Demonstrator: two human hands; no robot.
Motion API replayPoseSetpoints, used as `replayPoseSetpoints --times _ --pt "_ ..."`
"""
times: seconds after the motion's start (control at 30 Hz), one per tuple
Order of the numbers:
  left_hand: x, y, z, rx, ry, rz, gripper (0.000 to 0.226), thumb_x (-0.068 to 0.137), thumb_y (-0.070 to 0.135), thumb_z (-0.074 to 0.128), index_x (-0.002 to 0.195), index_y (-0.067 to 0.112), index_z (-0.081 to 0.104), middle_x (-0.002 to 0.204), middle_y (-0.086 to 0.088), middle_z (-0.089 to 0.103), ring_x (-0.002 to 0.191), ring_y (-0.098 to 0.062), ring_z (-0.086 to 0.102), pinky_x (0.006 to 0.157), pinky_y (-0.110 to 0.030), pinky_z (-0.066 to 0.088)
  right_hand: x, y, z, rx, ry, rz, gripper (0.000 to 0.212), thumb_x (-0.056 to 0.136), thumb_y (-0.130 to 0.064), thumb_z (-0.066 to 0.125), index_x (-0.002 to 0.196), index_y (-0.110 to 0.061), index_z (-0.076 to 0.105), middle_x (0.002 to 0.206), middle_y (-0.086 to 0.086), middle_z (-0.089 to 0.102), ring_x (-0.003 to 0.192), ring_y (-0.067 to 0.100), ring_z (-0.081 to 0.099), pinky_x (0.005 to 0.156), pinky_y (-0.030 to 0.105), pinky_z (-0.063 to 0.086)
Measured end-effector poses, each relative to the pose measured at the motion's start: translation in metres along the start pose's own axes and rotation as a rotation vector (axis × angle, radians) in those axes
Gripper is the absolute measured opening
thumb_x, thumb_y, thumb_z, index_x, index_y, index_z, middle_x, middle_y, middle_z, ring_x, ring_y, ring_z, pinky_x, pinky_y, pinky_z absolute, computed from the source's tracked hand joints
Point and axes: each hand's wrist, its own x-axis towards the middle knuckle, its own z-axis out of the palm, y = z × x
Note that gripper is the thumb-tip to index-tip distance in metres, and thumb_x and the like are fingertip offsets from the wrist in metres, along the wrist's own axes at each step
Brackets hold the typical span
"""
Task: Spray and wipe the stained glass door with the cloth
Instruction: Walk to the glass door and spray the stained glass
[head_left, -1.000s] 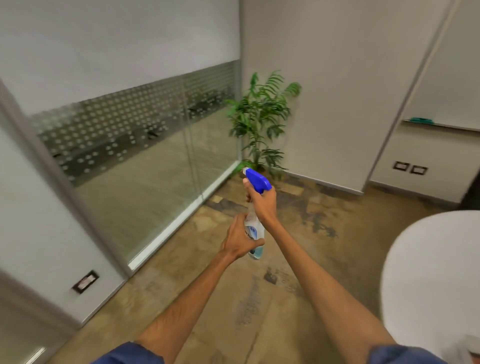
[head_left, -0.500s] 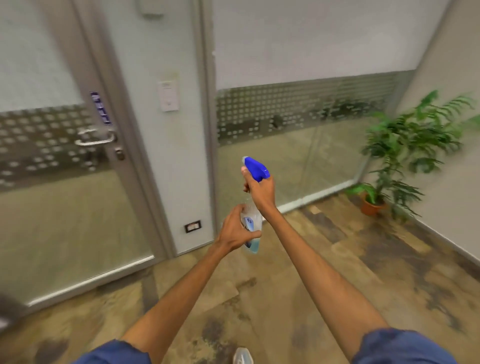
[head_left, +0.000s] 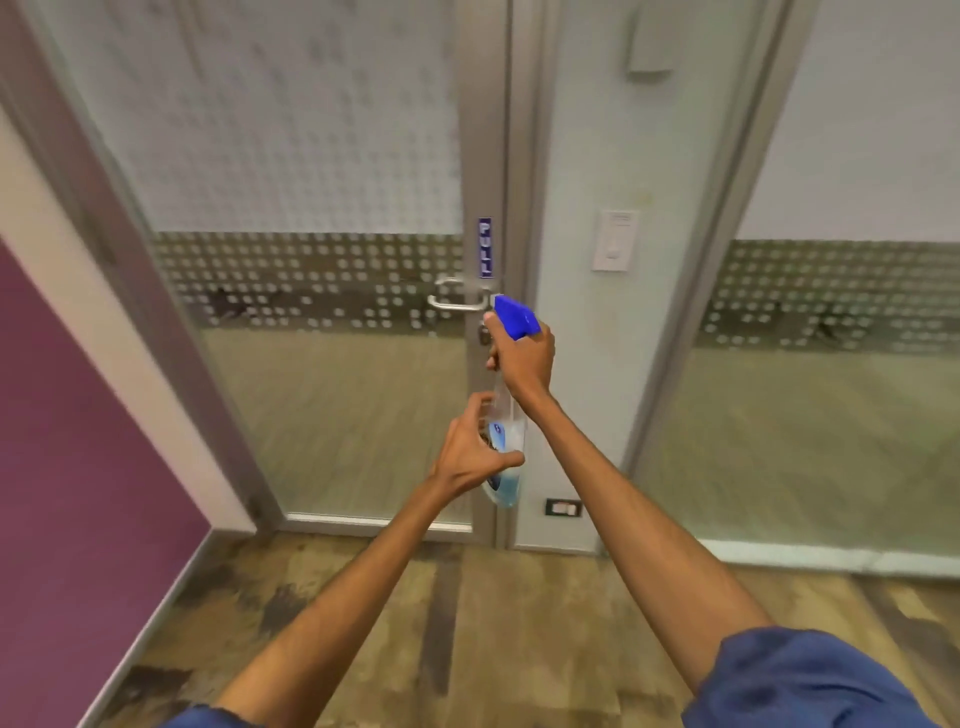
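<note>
Seen from the head camera, a person in blue sleeves stands before the frosted, dot-patterned glass door (head_left: 332, 364) in its grey metal frame, holding a clear plastic spray bottle (head_left: 506, 436) upright in both hands just short of the door's edge. The right hand (head_left: 522, 358) is clenched round the neck directly under the blue trigger head (head_left: 514, 317). The left hand (head_left: 475, 452), below it, curls its fingers round the lower body with the thumb across the label. The silver lever handle (head_left: 457, 301) and blue PULL sticker (head_left: 484, 248) lie just beyond and above the right hand. The bottle, with only a little blue liquid at its bottom, is likely light, stiff and smooth. The neck is probably the surest place to hold it, leaving a forefinger free for the trigger. The pane looks rigid but breakable, best pressed gently. No cloth is in view.
</note>
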Motion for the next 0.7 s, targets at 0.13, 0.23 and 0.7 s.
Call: replayPoseSetpoints --times 0.13,0.23,0.7 --pt "0.025 -0.007 -0.058 0.000 0.128 -0.029 0.081 0.052 0.039 0.075 0.127 0.021 0.048 0.116 0.000 0.064 0.102 -0.017 0.064 0.091 -0.036 0.057 0.024 -0.022 0.073 0.036 -0.062 -0.029 0.009 0.087 -0.036 0.069 0.094 -0.031 0.071 0.052 0.001 0.054 0.041 0.016 0.053 0.049 0.034 0.051" --pt "0.041 -0.013 -0.102 0.006 0.209 -0.027 0.079 0.052 0.038 0.073 0.125 0.020 0.050 0.116 -0.002 0.064 0.102 -0.020 0.064 0.091 -0.039 0.056 0.037 -0.040 0.123 0.050 -0.079 -0.070 0.008 0.087 -0.037 0.068 0.091 -0.032 0.072 0.048 -0.004 0.053 0.037 0.015 0.053 0.049 0.036 0.052" --pt "0.119 -0.070 -0.326 0.031 0.289 0.111 0.078 0.057 0.030 0.074 0.132 0.031 0.051 0.117 0.007 0.067 0.102 -0.008 0.067 0.085 -0.029 0.059 0.073 -0.113 0.350 0.009 -0.070 -0.207 0.041 0.087 -0.033 0.064 0.062 -0.004 0.051 0.052 0.010 0.049 0.051 0.022 0.050 0.060 0.045 0.053"
